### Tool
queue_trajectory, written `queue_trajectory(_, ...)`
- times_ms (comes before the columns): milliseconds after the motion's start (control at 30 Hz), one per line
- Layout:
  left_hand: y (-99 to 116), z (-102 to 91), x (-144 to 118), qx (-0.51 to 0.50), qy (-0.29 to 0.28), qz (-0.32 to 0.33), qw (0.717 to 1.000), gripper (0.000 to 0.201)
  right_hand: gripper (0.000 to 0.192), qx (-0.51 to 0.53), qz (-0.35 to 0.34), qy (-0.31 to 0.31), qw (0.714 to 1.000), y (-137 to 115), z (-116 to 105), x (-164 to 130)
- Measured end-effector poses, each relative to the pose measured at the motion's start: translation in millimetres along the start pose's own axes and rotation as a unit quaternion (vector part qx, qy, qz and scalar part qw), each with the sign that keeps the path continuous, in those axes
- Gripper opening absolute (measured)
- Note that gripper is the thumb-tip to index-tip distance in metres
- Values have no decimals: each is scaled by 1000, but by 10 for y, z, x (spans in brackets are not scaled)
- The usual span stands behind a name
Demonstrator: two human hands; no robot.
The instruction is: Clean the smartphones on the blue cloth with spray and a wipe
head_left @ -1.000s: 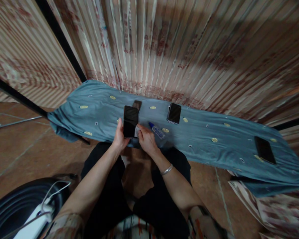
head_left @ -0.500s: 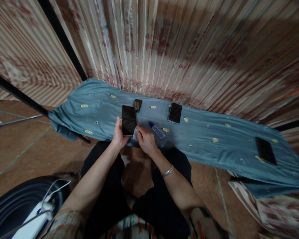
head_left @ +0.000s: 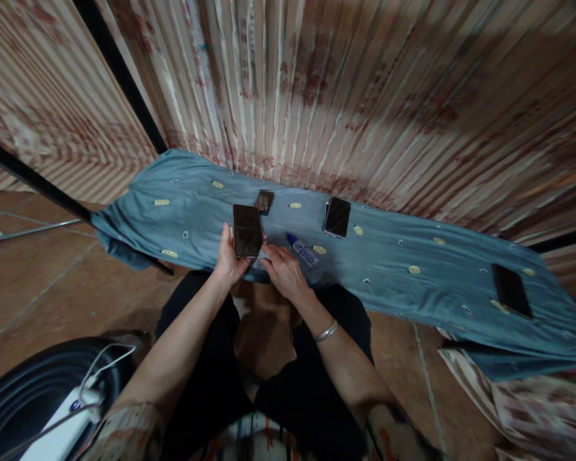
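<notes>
My left hand [head_left: 228, 264] is closed round the lower left side of a dark smartphone [head_left: 248, 229], its screen facing up. At the phone's lower right corner, my right hand [head_left: 286, 271] pinches a small pale wipe [head_left: 260, 258]; its exact material is hard to make out. Just beyond the right fingers lies a clear bottle with a blue cap [head_left: 303, 250] on the blue-green cloth [head_left: 384, 275]. A small dark item [head_left: 264, 202], partly pixelated, rests behind the phone.
Stacked devices with a black phone on top [head_left: 336, 218] lie right of centre. Another black phone [head_left: 512, 291] lies at the far right. A striped curtain [head_left: 278, 89] hangs behind, black poles [head_left: 125, 83] stand left, and a coiled black hose [head_left: 24, 365] with a white power strip [head_left: 60, 426] sits lower left.
The phone has tilted slightly and shifted a little left in my left hand. My right fingers have moved slightly at its lower right corner, still pinching the wipe.
</notes>
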State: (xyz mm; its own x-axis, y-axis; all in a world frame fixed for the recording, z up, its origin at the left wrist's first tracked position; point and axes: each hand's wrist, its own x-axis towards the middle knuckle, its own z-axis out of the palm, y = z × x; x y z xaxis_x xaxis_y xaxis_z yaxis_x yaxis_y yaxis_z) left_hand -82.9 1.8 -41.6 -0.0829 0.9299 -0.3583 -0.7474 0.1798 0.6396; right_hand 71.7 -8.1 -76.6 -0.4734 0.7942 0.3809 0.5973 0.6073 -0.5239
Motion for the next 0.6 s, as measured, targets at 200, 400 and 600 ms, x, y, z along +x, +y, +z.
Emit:
queue_trajectory(200, -35, 8, 3, -5, 18, 5, 1000, 70, 29, -57, -17, 11, 998, -90, -13, 17)
queue_trajectory(400, -79, 104, -75, 21, 46, -18, 999, 68, 31, -41, -49, -11, 998, -164, -11, 38)
queue_trajectory(600, -62, 94, -68, 27, 42, -29, 998, 69, 31, -46, -50, -4, 998, -155, 7, 55)
